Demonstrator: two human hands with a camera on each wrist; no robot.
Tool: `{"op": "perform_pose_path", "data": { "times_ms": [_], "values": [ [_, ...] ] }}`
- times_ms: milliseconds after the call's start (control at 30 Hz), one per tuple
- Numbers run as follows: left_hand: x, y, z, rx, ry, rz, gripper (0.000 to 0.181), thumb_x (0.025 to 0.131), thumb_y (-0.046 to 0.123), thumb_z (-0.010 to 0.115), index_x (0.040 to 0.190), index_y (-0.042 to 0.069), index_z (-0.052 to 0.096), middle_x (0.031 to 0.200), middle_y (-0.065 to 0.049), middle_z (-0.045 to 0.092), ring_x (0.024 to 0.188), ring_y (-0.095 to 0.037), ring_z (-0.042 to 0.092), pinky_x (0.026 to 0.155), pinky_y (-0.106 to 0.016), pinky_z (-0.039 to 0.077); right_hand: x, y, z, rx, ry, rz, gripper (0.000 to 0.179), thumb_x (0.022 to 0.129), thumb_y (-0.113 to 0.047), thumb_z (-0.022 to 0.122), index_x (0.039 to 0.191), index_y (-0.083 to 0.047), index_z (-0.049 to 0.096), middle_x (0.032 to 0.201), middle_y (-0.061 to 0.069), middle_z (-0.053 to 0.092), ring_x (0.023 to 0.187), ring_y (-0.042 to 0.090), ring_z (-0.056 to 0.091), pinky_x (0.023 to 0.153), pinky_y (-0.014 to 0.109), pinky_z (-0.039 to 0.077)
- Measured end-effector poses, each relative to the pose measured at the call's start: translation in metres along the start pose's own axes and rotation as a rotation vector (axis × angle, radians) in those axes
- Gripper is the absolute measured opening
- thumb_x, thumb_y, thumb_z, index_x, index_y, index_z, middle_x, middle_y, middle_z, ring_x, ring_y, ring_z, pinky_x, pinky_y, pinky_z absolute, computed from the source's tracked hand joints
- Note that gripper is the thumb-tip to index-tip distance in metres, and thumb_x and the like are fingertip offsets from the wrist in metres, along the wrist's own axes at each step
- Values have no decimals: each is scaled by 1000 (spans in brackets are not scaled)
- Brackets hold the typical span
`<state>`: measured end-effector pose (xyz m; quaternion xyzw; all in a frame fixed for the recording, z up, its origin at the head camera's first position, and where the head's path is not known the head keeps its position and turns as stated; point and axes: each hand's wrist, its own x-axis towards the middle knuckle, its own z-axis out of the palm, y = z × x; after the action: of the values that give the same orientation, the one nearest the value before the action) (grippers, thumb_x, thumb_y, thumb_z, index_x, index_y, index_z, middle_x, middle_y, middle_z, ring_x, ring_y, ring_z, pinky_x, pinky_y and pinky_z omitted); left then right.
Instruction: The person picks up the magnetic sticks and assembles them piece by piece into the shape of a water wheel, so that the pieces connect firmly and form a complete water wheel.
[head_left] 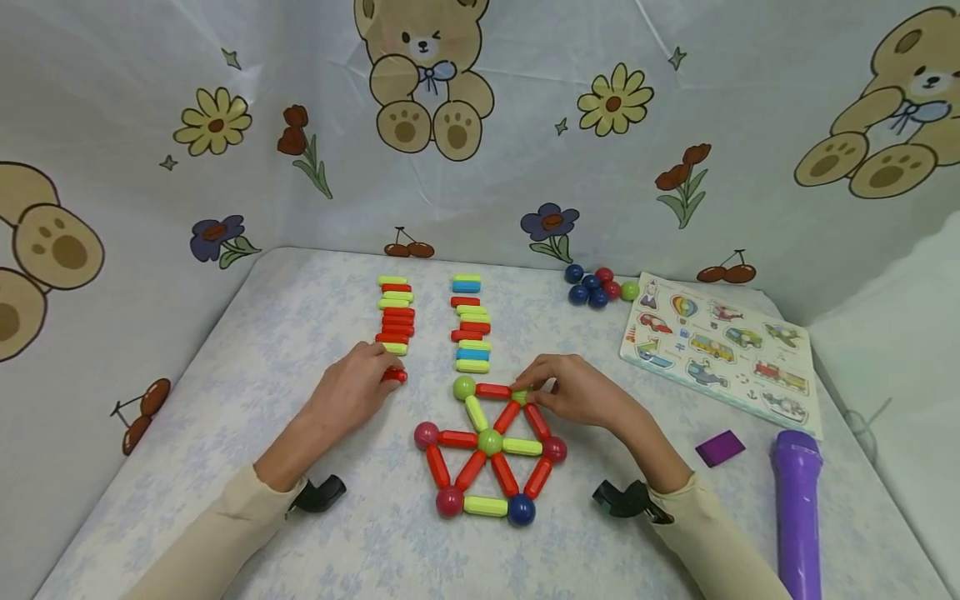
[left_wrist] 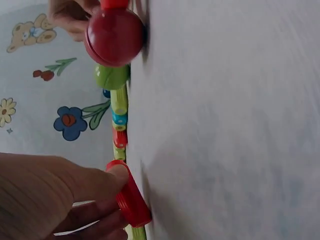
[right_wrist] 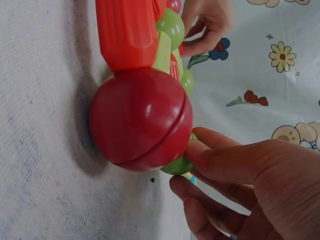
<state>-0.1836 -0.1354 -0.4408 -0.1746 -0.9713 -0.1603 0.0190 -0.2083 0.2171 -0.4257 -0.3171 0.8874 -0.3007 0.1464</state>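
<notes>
My left hand (head_left: 351, 390) pinches a red rod (left_wrist: 132, 197) between thumb and fingers, low over the table beside the left column of rods. In the head view, a flat wheel-shaped figure of rods and balls lies in front of me, with a green ball (head_left: 491, 442) at its centre. Red balls (head_left: 450, 502), a blue ball (head_left: 521, 510) and green balls sit around its edge, joined by red and yellow-green rods. My right hand (head_left: 576, 390) pinches the upper right green ball (right_wrist: 176, 165) of the figure; a red ball (right_wrist: 141, 120) partly hides it in the right wrist view.
Two columns of loose rods (head_left: 397, 317) lie beyond the figure. Farther right are several loose balls (head_left: 591, 283) and a picture puzzle board (head_left: 720, 346). A purple card (head_left: 720, 448) and a purple microphone-shaped thing (head_left: 797, 508) lie at right. A printed cloth hangs behind.
</notes>
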Motion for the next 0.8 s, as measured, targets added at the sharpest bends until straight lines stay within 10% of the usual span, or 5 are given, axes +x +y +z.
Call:
{"op": "perform_pose_path", "data": {
  "times_ms": [333,800],
  "values": [
    [-5,36,0,-461,-123,-59,15,99,15,80,112,8,77,92,4,75,81,-10,69,71,-27,59,0,0,0,-5,-1,-11,26,98,-4,78,121,-15,83,118,-2,78,106,16,71,83,26,59],
    [3,46,18,-454,-184,-59,18,101,16,76,114,4,78,87,4,71,74,-7,65,67,-27,56,0,1,-1,-10,-1,-10,25,99,-5,77,121,-15,83,120,-2,77,108,16,71,83,27,59]
  ]
}}
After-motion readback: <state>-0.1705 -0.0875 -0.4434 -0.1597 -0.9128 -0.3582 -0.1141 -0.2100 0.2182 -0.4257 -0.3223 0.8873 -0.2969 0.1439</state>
